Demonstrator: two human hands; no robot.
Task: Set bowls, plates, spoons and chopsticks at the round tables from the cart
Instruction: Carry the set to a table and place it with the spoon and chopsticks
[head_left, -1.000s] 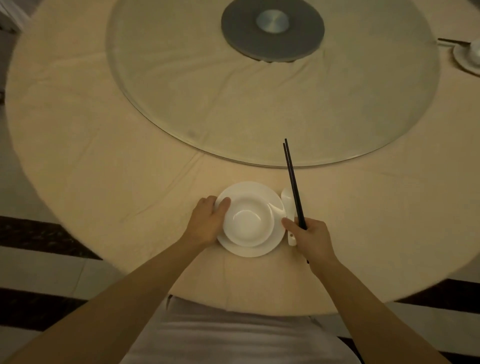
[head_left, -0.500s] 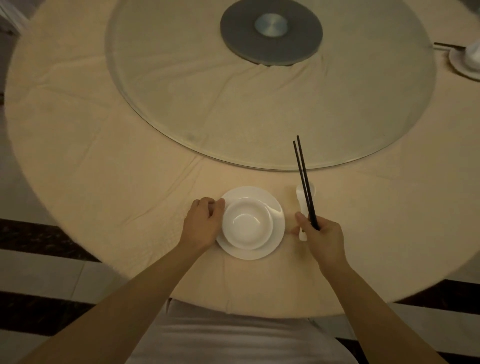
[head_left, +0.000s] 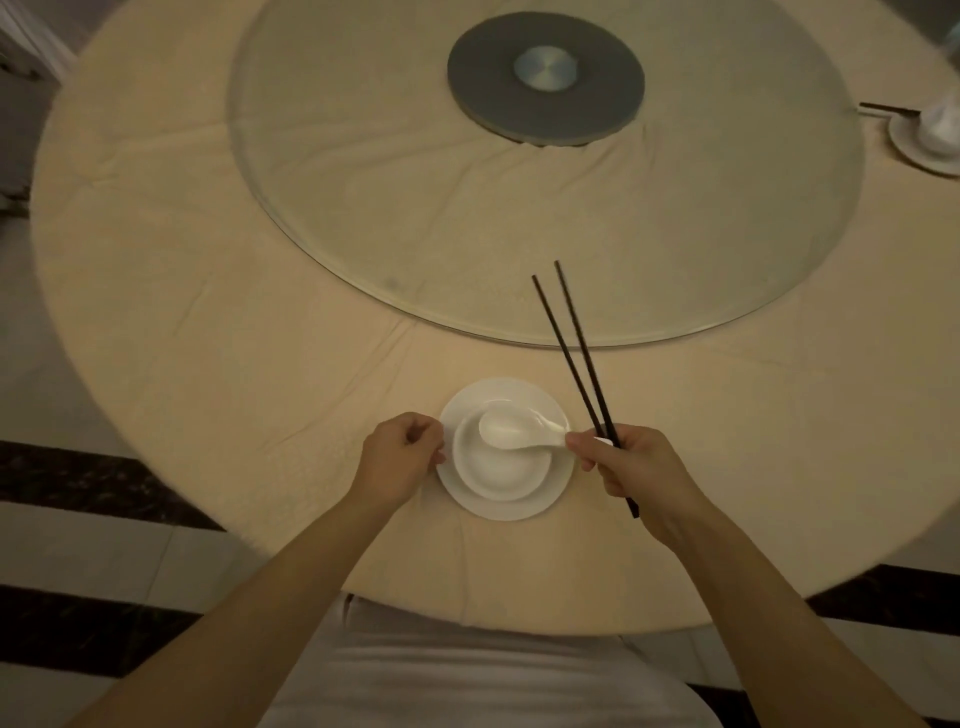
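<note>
A white bowl (head_left: 501, 470) sits on a white plate (head_left: 540, 400) near the front edge of the round table (head_left: 208, 364). My right hand (head_left: 631, 467) grips two black chopsticks (head_left: 574, 353) that point up and away, and its fingertips pinch the handle of a white spoon (head_left: 511, 428). The spoon's scoop lies over the bowl. My left hand (head_left: 400, 457) rests at the plate's left rim with its fingers curled; whether it holds the rim is unclear.
A large glass turntable (head_left: 363, 156) with a dark round base (head_left: 545, 85) covers the middle of the table. Another plate with a bowl (head_left: 930, 140) and chopsticks stands at the far right edge. Striped floor shows below the table.
The spoon has moved from the cloth right of the plate to over the bowl, carried by my right hand with the chopsticks. My left hand stayed at the plate's left rim.
</note>
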